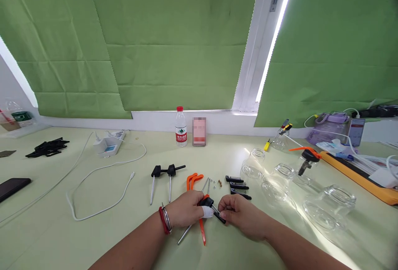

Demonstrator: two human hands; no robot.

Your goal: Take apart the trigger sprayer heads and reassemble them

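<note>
My left hand (186, 208), with a white wrap on one finger, is closed around a black plastic fitting (209, 201) with a metal tube (184, 234) sticking out towards me. My right hand (241, 214) pinches a slim black piece (220, 218) at the fitting's right side; its fingertips partly hide it. Orange curved parts (195, 176) lie just beyond my left hand, and an orange strip (202, 232) points down below it. Several tiny brass-coloured bits (220, 183) are on the table beyond my hands. Black clips with springs (239, 186) lie beyond my right hand.
Two black fittings with metal tubes (163, 171) stand left. Several clear glass jars (331, 205) are at right, one by an orange-and-black head (309, 154). A water bottle (180, 129) and pink card (199, 132) stand behind. A white cable (102, 211) curls leftward; a phone (14, 188) lies far left.
</note>
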